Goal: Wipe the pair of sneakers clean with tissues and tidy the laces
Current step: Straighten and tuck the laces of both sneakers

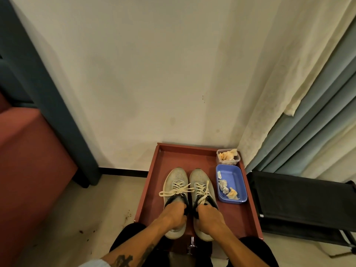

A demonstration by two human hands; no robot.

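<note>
Hands (174,211) (209,213) seemingly gripping sneaker collars (176,189) (202,187), tray (152,182) centre

Your forearms are bare to the hands: left hand (174,213), right hand (210,214). A dark tattoo (123,260) marks your left forearm, well back from the left hand. Just behind the tattoo shows a pale sleeve edge (92,264). Your trousers (125,237) are black.

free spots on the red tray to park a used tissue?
Bare tray floor between the far rim and the sneaker toes, and a strip left of the left sneaker. The right side is crowded: blue tub and clear tissue box. Both hands cover the heels.
</note>
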